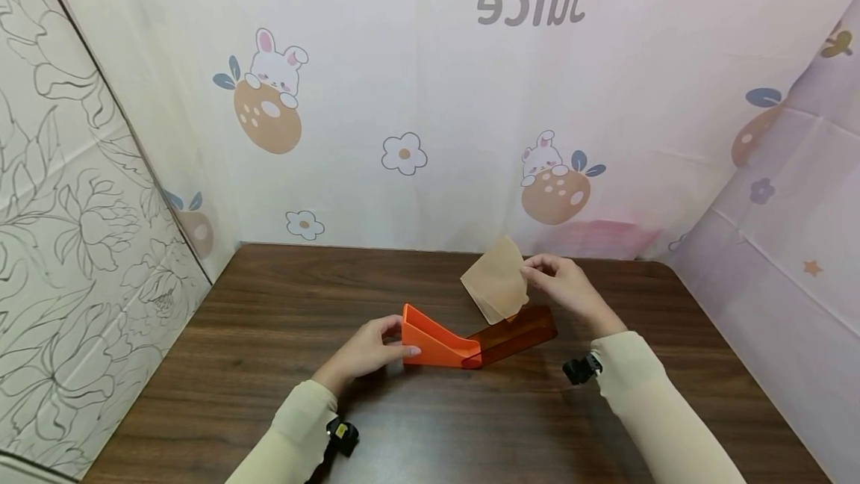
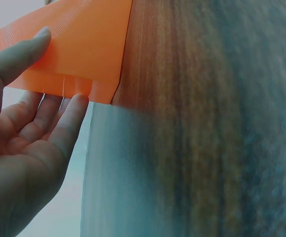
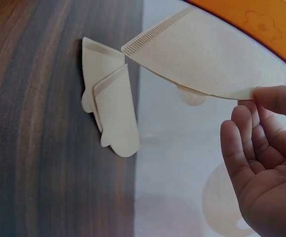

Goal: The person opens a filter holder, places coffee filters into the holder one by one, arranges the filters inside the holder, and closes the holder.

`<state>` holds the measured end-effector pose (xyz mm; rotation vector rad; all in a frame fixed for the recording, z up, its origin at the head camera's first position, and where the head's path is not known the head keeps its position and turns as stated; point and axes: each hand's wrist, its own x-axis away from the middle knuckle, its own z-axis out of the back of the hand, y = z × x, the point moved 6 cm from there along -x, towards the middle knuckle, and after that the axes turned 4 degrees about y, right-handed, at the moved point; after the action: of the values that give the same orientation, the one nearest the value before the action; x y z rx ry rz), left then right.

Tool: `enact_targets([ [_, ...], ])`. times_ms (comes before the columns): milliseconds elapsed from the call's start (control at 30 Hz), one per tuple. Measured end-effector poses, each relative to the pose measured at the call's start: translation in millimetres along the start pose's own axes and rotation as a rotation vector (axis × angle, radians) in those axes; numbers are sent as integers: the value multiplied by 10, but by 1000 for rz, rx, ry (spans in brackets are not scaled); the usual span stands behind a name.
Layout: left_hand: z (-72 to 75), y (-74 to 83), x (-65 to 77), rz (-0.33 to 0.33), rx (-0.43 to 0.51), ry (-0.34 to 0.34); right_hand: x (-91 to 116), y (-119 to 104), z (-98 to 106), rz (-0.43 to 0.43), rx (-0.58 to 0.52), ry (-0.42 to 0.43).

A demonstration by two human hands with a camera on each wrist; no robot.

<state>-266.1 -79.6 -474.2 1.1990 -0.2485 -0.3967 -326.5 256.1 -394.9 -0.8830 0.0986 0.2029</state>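
My left hand (image 1: 368, 348) grips the tall end of an orange wedge-shaped filter holder (image 1: 430, 343), thumb on its near side. In the left wrist view, the fingers of the left hand (image 2: 34, 143) lie beneath the holder (image 2: 84, 39). A see-through brown lid (image 1: 520, 334) stands swung open to the right of it. Between thumb and fingers, my right hand (image 1: 567, 288) pinches the edge of a tan paper coffee filter (image 3: 207, 57) with a crimped side. In the right wrist view, that filter hangs just below the flower-embossed lid (image 3: 268, 29).
Other paper coffee filters (image 3: 116, 111) lie overlapping on the dark wooden table (image 1: 282, 297), near its back edge. A printed cloth (image 1: 416, 95) hangs behind the table, with more cloth (image 1: 80, 193) along the left side and on the right.
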Motion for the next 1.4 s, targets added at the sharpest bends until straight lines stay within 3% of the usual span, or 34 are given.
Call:
enact_targets([
  [1133, -1, 14, 3, 5, -1, 8, 127, -686, 17, 232, 56, -25],
  [1400, -4, 25, 9, -3, -7, 11, 192, -816, -53, 270, 53, -107],
])
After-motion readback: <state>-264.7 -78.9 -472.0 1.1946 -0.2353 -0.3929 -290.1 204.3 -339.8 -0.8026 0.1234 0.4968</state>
